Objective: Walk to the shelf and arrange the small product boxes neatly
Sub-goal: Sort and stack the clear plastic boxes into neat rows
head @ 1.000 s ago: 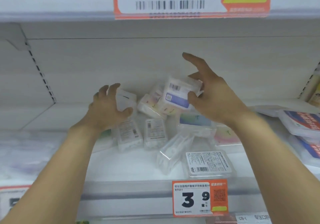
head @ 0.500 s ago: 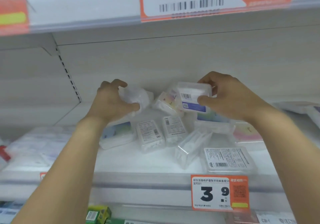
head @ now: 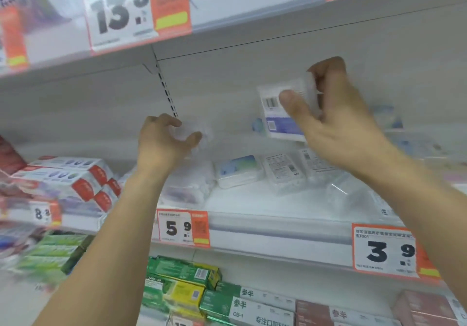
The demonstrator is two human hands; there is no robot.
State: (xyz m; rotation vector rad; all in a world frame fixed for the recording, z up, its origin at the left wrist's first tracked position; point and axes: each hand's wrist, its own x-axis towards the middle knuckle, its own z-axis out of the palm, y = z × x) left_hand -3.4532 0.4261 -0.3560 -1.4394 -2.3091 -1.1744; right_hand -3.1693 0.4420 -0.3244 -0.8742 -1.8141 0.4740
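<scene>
**Two hands up at the shelf, each holding a little box**

Closest to me, low down, I see green toothpaste boxes [head: 177,272] on the bottom shelf. Just above them two orange price tags hang on the shelf edge: one reads 5.9 [head: 182,227] and the other reads 3.9 [head: 386,251].

My two bare arms reach up from the bottom of the view. My left hand [head: 161,141] has its fingers and thumb curled round a small clear box [head: 194,133]. That box is very blurry, so I can only see that it is see-through and sits between my thumb and fingers, up in the air above the shelf.

My right hand [head: 336,113] is higher up. It pinches a white box with a blue label [head: 280,121], thumb on the front near the barcode and fingers curled over the top. The box is tilted and held up off the shelf.

Under my hands, more small boxes lie on the white shelf [head: 252,204]. One with a blue and green front [head: 237,171] lies flat, and just beside it, to the right, is one with small print on it [head: 281,171]. A clear box [head: 338,191] lies nearer the front edge.

Off to the left are red and white boxes [head: 68,176] in a stack. Farthest up is a big tag reading 13.8 [head: 118,12].
</scene>
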